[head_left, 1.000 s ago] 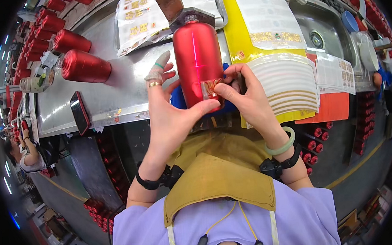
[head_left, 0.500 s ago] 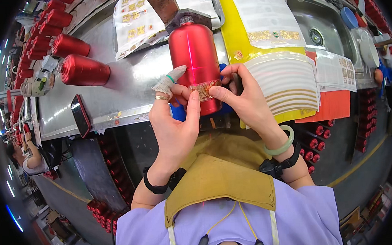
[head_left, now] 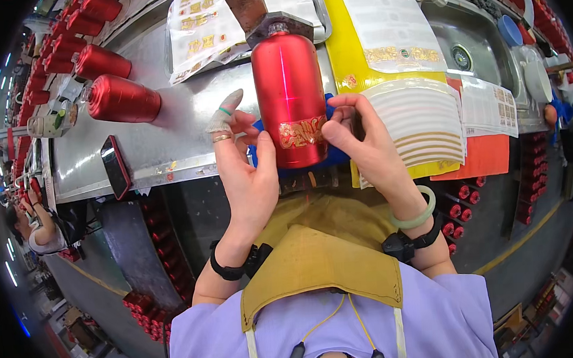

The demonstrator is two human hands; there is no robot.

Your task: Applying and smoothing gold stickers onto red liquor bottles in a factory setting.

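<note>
Steel bench (head_left: 197,106), sink (head_left: 478,36) at right — red bottle (head_left: 286,80) at bench's near edge, between hands. Left hand (head_left: 245,165) half open, gripping nothing; right hand (head_left: 375,148) loosely curled, contact unclear — other bottles (head_left: 124,100) at left.

I can't make out any words from here. A gold label (head_left: 297,133) sits low on the red bottle (head_left: 286,74); more gold prints mark the far-left sheet (head_left: 231,25), the far-right sheet (head_left: 392,28) and the small right-hand paper (head_left: 480,109).
</note>
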